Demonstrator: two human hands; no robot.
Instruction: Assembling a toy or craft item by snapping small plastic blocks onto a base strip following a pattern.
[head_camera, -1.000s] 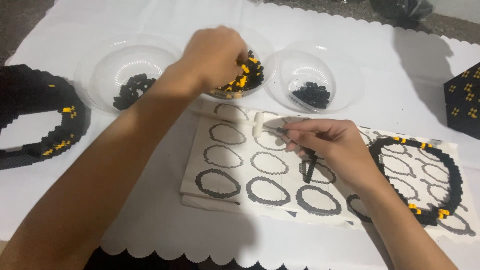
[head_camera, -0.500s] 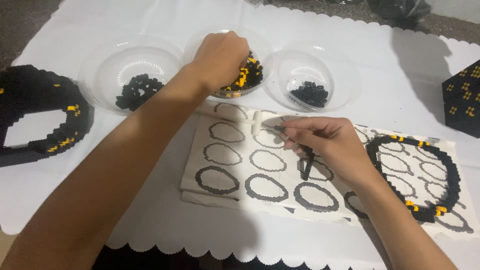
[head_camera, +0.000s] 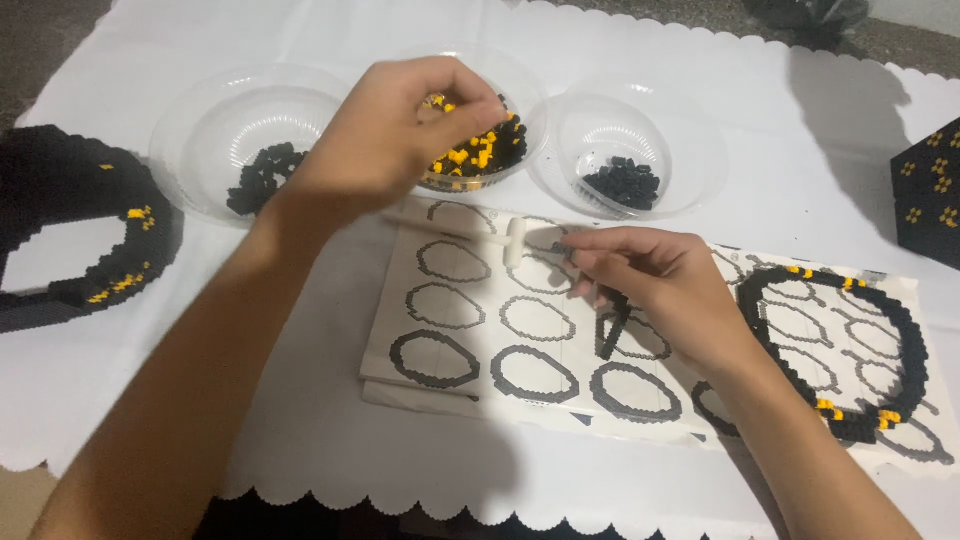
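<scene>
Hands over bead bowls and pattern sheet

Left hand (head_camera: 385, 135) hovers over the middle bowl (head_camera: 500, 165), fingers curled and pinched together above the yellow and black bricks (head_camera: 478, 152); whether a piece sits between the fingertips cannot be told, the view being blurred there. Right hand (head_camera: 655, 285) rests on the pattern sheet (head_camera: 440, 290), thumb and forefinger closed on a short black strip of bricks (head_camera: 612, 325). Strip's long axis runs roughly toward and away from the person, slightly tilted, upper end at the fingertips, lower end lying on a printed ring outline. Small white tool (head_camera: 513, 242) lies on the sheet just left of the right hand's fingertips. Left bowl (head_camera: 200, 130) and right bowl (head_camera: 690, 135) each hold black bricks. Assembled black ring (head_camera: 905, 340) with yellow spots lies on the sheet's right part. Larger black ring (head_camera: 60, 180) lies at far left on the white cloth (head_camera: 300, 440).
</scene>
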